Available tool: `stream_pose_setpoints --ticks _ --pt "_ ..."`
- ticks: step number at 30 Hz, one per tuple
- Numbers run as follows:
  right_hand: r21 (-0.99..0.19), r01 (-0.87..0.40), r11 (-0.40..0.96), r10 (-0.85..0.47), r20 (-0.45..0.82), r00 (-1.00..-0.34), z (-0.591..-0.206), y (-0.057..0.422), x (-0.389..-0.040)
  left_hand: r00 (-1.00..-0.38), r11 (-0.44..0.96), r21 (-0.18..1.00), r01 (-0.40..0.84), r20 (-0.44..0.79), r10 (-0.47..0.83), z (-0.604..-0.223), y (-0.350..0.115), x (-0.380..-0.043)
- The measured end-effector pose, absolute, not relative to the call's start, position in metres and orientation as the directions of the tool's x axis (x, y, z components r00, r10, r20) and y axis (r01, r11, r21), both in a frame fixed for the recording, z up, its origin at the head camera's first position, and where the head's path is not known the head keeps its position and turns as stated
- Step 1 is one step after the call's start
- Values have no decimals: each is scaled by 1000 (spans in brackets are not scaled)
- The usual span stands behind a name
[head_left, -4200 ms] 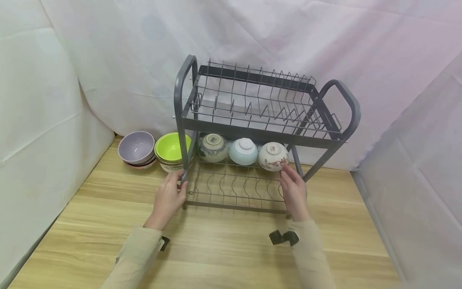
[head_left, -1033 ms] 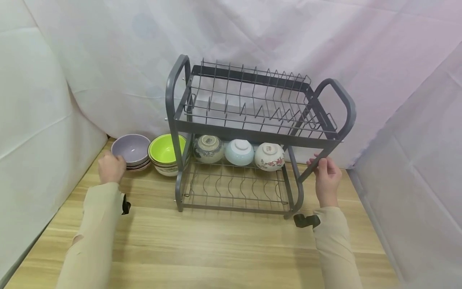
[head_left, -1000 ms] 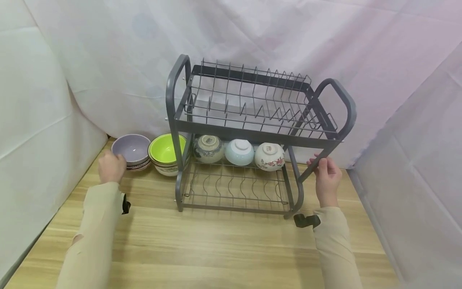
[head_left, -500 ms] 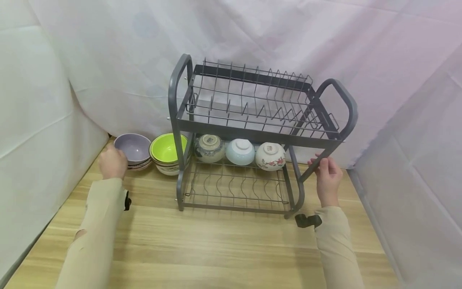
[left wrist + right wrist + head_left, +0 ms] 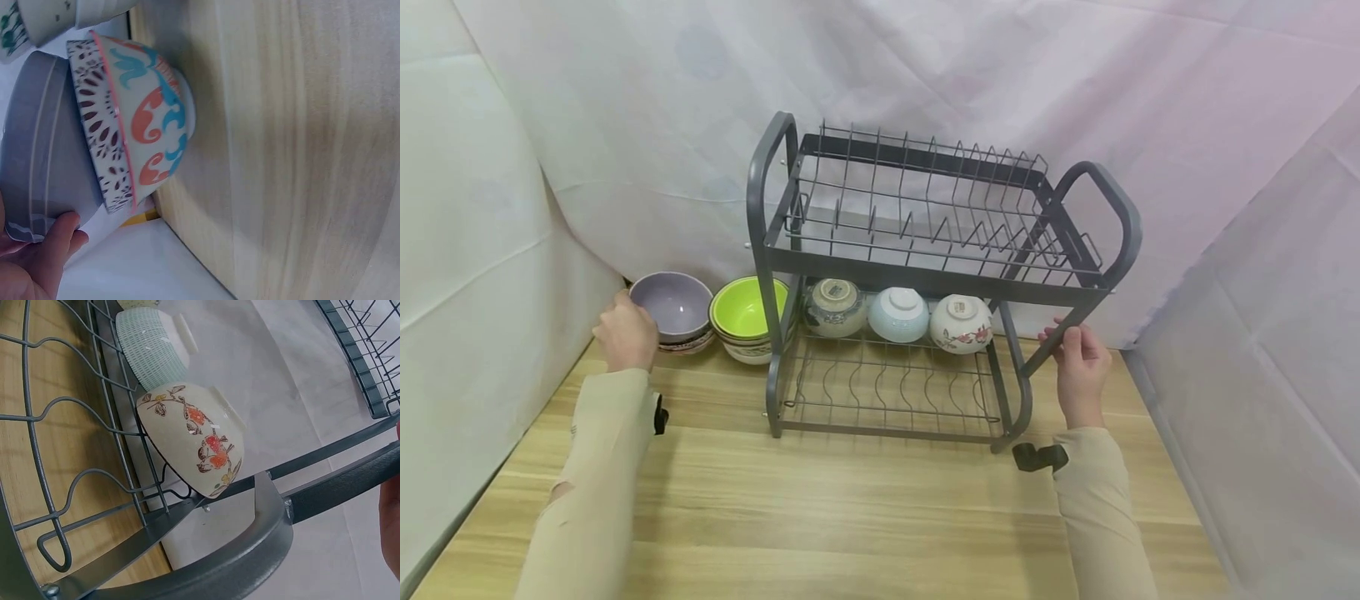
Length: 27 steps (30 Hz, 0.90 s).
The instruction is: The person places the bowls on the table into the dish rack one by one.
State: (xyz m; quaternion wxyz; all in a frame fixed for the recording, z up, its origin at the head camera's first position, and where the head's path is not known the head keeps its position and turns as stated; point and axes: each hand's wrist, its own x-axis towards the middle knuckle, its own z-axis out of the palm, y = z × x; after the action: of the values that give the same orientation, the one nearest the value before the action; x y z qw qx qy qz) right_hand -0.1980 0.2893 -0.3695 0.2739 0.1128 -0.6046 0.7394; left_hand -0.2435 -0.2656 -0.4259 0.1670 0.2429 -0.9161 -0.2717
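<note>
My left hand point(image 5: 627, 333) pinches the left rim of a purple-grey bowl point(image 5: 673, 302), its thumb on the outside in the left wrist view. That bowl tops a stack; beneath it the left wrist view shows a patterned bowl point(image 5: 150, 119) with orange and blue motifs. My right hand point(image 5: 1082, 375) holds the right front post of a dark grey two-tier dish rack point(image 5: 925, 277), thumb in front and fingers behind. Three bowls lie upside down at the back of the lower tier: a blue-patterned bowl point(image 5: 835, 310), a pale blue bowl point(image 5: 898, 318) and a white flowered bowl point(image 5: 961, 327).
A second stack, topped by a lime green bowl point(image 5: 745, 308), stands between the purple-grey bowl and the rack. The upper tier has wire dividers point(image 5: 910, 229). White cloth point(image 5: 625, 125) hangs around the wooden table point(image 5: 850, 508) at the back and sides.
My left hand has gone from the rack's left post to the purple-grey bowl, which has risen slightly. My right hand has moved from the flowered bowl to the rack's right post.
</note>
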Motion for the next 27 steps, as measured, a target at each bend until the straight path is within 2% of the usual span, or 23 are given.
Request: stream_pose_setpoints --ticks 4,9,16,21,24,27 --pt "-834 -539 -119 278 493 -825 -370 290 -198 -835 753 555 -353 177 -521 -419 -269 -238" --pt "-834 -542 -106 284 497 -820 -372 291 -198 -833 722 601 -343 161 -530 -410 -272 -227" --pt "-841 -535 -85 295 492 -819 -372 290 -197 -781 764 594 -252 342 -523 -394 -271 -206" --pt "-839 -534 -100 316 482 -817 -371 289 -198 -758 772 615 -158 426 -494 -384 -267 -188" --pt "-841 -531 -105 328 475 -816 -371 289 -199 -773 764 633 -127 419 -476 -379 -264 -179" --pt "-838 -533 -117 329 474 -817 -371 289 -199 -805 735 664 -134 360 -472 -375 -260 -169"
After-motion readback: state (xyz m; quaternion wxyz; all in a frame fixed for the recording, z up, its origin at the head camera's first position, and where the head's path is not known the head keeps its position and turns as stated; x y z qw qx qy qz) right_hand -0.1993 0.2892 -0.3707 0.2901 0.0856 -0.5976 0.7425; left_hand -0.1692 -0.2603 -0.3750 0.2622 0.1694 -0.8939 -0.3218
